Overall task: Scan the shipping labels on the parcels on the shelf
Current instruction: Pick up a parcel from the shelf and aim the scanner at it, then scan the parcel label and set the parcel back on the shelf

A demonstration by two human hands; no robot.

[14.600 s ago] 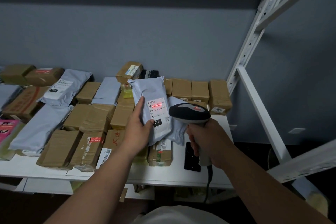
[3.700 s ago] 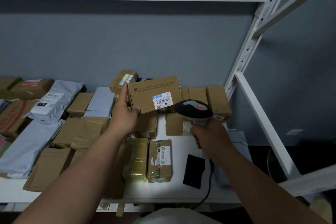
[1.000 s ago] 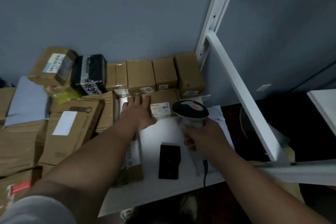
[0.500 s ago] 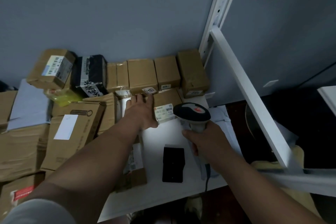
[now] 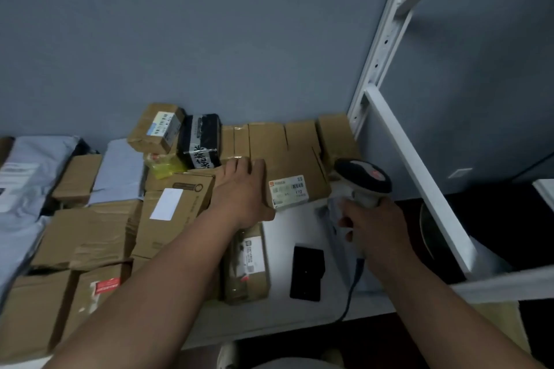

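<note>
A brown cardboard parcel (image 5: pixel 295 172) lies near the right end of the white shelf (image 5: pixel 287 231), in front of the row of small cardboard boxes (image 5: pixel 284 136) that stands against the grey wall (image 5: pixel 209 48). Its white shipping label (image 5: pixel 288 191), with an orange mark at the upper left corner and a barcode, faces up and toward the front edge of the shelf. The left hand (image 5: pixel 241 192) lies on the left part of this parcel, fingers straight and close together, reaching to its back edge, the thumb along its front corner beside the label.

Just right of the parcel, the right hand (image 5: pixel 370 228) has its fingers curled round the pale handle of a barcode scanner (image 5: pixel 362 178); the scanner's dark head with a red spot sits above the hand, level with the label. A black cable (image 5: pixel 349 301) runs from below the hand over the front edge of the shelf.

On the bare shelf in front of the parcel lies a flat black rectangular object (image 5: pixel 308 273), and left of it a tape-wrapped brown parcel (image 5: pixel 247 262) with a narrow label. Further left the shelf is crowded with cardboard boxes, one with a blank white sticker (image 5: pixel 166 204), and grey poly mailers (image 5: pixel 21 177) toward the left end. At the back, a black packet with white characters (image 5: pixel 199 141) leans beside a small box with a barcode label (image 5: pixel 157 127), over a yellow packet (image 5: pixel 163 163). A white perforated upright (image 5: pixel 380 48) stands at the shelf's right rear corner.
</note>
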